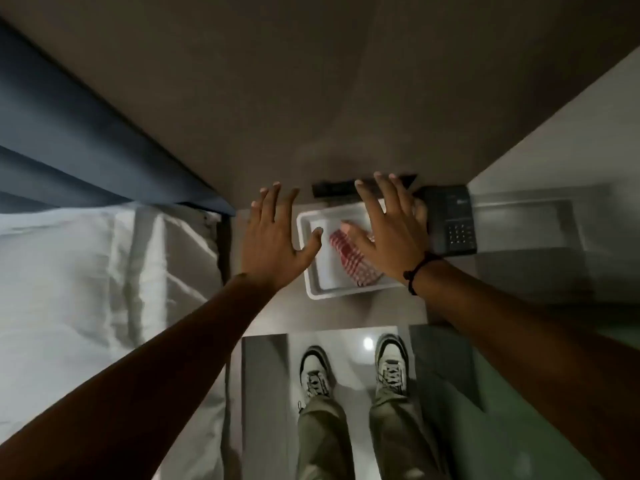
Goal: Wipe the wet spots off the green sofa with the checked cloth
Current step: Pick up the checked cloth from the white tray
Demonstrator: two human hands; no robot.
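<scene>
No writing is readable on the 1 dark phone [450, 220]. 1 checked cloth [349, 258] lies in 1 white tray [311, 289]. The left hand [273, 244] and right hand [388, 233] hover with fingers spread, grasping nothing.

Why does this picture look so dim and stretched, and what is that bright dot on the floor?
Head view: dim room light, wide-angle stretch bending the edges; the dot is lamp glare on the glossy floor; both hands and the checked cloth look slightly soft.

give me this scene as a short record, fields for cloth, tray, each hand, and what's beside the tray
cloth: red-and-white checked cloth, folded, lying in the tray
tray: white tray on a grey surface
left hand: open, fingers spread, above the tray's left edge, empty
right hand: open, over the cloth, not gripping it
beside tray: black desk phone to its right
</scene>
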